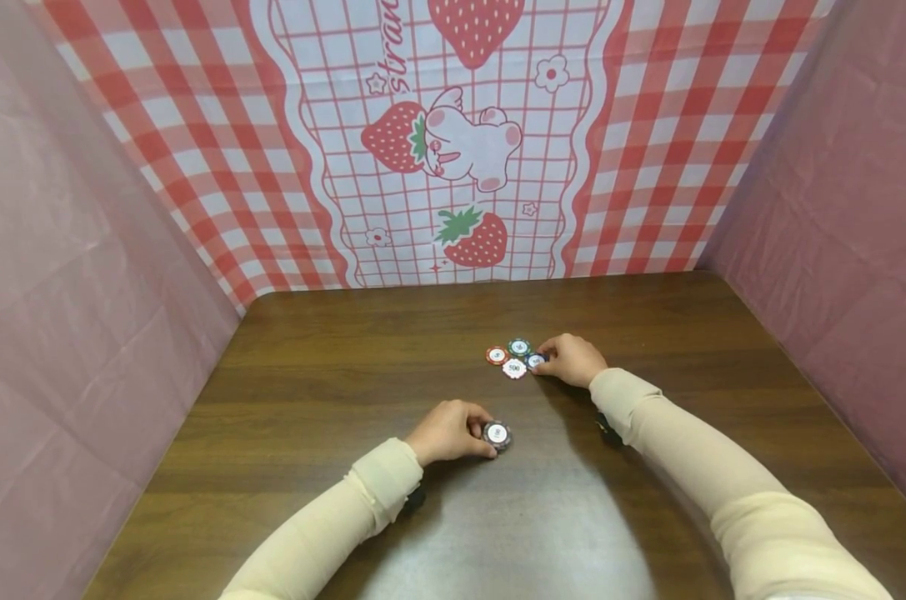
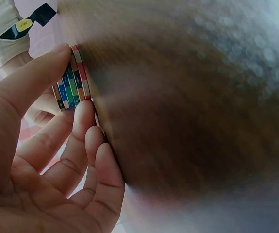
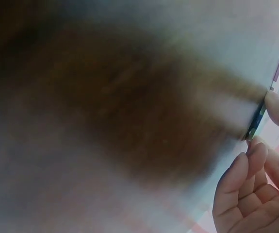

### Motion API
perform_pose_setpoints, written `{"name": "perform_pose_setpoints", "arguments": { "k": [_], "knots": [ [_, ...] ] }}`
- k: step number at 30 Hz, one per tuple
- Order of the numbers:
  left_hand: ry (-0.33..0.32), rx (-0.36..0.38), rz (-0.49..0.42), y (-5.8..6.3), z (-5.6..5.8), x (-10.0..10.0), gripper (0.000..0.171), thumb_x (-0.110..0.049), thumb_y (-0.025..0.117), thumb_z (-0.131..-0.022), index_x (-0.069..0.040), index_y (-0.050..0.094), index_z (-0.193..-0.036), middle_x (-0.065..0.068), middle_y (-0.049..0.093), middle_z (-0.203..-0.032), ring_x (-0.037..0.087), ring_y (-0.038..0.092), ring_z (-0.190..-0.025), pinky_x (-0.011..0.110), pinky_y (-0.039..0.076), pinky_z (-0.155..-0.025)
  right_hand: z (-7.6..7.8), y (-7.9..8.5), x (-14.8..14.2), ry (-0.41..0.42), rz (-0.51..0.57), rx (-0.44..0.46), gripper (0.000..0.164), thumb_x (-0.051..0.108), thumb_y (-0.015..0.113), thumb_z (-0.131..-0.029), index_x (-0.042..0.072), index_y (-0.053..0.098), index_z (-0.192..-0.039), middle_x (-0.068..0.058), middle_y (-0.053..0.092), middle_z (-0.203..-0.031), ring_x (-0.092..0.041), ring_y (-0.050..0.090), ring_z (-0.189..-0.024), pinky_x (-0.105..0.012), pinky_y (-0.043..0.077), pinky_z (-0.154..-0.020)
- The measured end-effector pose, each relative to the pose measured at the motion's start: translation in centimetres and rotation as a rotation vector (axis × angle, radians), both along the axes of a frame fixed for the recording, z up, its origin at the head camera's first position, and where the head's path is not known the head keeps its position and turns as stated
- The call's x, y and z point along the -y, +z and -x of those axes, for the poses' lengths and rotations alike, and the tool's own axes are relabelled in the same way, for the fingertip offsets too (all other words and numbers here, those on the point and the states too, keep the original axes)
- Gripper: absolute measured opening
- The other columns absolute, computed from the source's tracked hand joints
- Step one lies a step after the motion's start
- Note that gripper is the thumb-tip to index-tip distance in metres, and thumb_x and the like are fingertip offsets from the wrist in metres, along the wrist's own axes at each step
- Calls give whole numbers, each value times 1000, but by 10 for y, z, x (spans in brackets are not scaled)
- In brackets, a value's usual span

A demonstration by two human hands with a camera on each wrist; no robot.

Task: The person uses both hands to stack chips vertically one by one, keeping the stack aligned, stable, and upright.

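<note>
In the head view my left hand (image 1: pixel 448 431) grips a short stack of poker chips (image 1: pixel 498 434), with a dark-rimmed one on top. The left wrist view shows that stack's layered edges (image 2: pixel 71 82) in red, green, blue and black, between thumb and fingers. Farther back, my right hand (image 1: pixel 573 360) pinches a blue poker chip (image 1: pixel 534 361) at its right side. That chip lies beside a white chip (image 1: pixel 514 368), a green chip (image 1: pixel 519 347) and a red chip (image 1: pixel 496 356). In the right wrist view the blue chip (image 3: pixel 256 121) appears edge-on between thumb and fingers.
Both hands work over a brown wooden table (image 1: pixel 332 367). A red-and-white checked strawberry cloth (image 1: pixel 468 150) hangs behind it. Pink cloth walls (image 1: pixel 835 208) stand at the left and right.
</note>
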State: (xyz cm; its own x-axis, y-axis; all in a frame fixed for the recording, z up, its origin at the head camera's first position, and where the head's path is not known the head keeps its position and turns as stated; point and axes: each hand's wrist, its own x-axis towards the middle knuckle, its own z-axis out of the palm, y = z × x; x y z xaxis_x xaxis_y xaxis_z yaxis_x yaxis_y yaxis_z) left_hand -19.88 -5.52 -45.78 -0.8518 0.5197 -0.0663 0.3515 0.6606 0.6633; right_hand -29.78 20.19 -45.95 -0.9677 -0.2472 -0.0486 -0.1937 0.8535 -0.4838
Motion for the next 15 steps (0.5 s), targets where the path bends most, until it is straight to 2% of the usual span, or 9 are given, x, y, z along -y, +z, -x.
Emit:
{"name": "perform_pose_setpoints", "arguments": {
  "k": [4,9,15],
  "knots": [
    [-2,-5,0,-1,0,0,35,-22,88,-69,-12,74,-99,-9,57,-68,2,49,-62,19,40,-61,0,0,0,-5,15,-4,39,34,79,-80,5,72,-105,-6,65,-85,-19,55,-75,-33,44,-67],
    [-1,-10,3,0,0,0,35,-22,88,-69,-12,74,-99,-10,57,-68,1,49,-62,19,40,-61,0,1,-1,-41,86,-20,41,34,76,-82,0,70,-104,-7,62,-80,-18,54,-73,-30,42,-65],
    [3,-6,4,0,0,0,35,-23,88,-69,-13,74,-99,-10,58,-69,2,49,-62,19,40,-62,0,7,-4,-92,196,-90,44,37,74,-84,-1,69,-106,-11,67,-89,-21,59,-79,-32,46,-71]
  ]
}}
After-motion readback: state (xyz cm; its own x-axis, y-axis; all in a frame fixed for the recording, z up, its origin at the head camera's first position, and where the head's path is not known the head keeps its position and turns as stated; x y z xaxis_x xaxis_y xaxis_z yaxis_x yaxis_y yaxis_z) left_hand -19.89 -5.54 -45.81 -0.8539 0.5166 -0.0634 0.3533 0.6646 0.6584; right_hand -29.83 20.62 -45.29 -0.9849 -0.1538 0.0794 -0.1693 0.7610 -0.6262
